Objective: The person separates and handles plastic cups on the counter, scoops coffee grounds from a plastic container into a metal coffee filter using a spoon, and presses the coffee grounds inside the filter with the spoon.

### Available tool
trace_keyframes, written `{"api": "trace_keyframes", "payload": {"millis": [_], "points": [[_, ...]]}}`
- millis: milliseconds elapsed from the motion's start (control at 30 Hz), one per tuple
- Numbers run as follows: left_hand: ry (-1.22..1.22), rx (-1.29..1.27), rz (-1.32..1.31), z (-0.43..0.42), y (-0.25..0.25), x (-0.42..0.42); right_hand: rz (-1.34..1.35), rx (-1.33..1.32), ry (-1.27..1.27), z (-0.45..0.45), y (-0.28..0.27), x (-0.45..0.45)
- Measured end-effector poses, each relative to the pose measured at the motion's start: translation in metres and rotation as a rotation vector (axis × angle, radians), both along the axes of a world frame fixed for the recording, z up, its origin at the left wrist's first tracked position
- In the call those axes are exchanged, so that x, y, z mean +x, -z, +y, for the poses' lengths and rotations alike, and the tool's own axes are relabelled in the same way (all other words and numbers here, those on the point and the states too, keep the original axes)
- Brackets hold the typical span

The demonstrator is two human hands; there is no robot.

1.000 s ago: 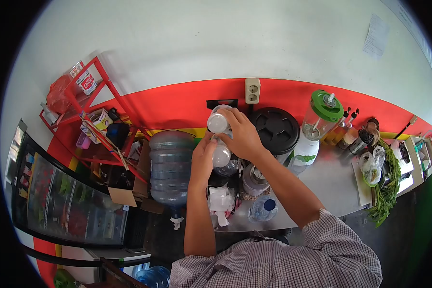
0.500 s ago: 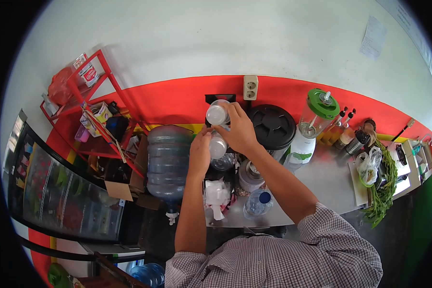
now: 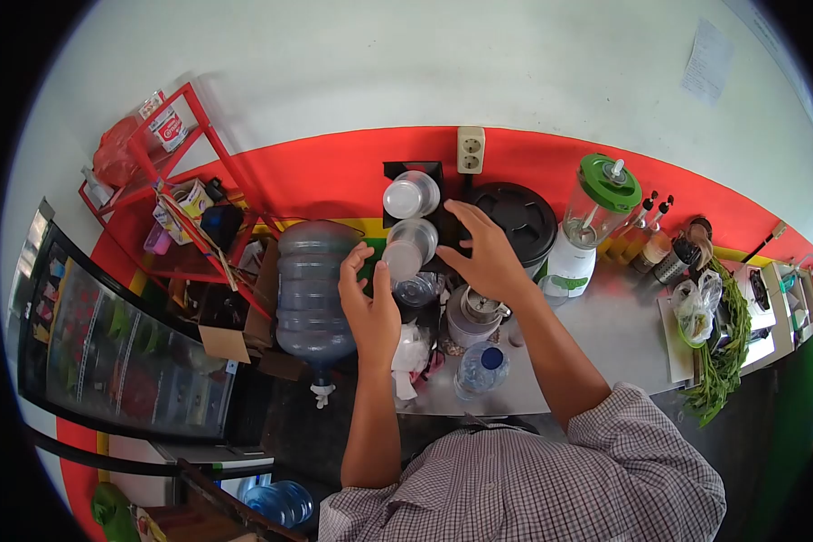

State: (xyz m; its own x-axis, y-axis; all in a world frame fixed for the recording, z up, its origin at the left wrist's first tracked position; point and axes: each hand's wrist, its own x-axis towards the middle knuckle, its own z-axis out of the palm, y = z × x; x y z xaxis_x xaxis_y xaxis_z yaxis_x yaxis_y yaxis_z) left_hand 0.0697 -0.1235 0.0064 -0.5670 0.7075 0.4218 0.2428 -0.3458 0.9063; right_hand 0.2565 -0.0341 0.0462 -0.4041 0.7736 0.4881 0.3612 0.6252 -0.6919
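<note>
- Since the earlier frame, my hands have parted and let go of two round, clear plastic cups, the near cup (image 3: 411, 247) and the far cup (image 3: 410, 195).
- Nearest me, the grey steel counter (image 3: 596, 348) ends in a front edge, with a clear plastic bottle with a blue cap (image 3: 481, 369) close to it.
- My left hand (image 3: 372, 312) is left of the near cup, fingers curved and spread; I can't tell whether my thumb brushes it.
- My right hand (image 3: 486, 251) is right of both cups, thumb and forefinger wide apart, pinching nothing.
- The step looks like releasing; the next move calls for keeping my fingertips off the rims.
- Farther, the round black lid (image 3: 513, 224) crowds my right hand; there's more room nearer, rightward.
</note>
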Motion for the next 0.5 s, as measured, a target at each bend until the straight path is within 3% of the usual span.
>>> {"api": "trace_keyframes", "payload": {"millis": [167,233,500], "points": [[-0.135,-0.042,0.312,-0.039,-0.033,0.034,-0.08,-0.153,-0.101,-0.023,0.003,0.061],[-0.118,-0.032,0.336,-0.049,-0.045,0.049,-0.144,-0.257,-0.18,-0.031,0.004,0.088],[0.139,-0.027,0.32,-0.06,-0.059,0.125,-0.089,-0.335,-0.101,-0.05,0.044,0.175]]}}
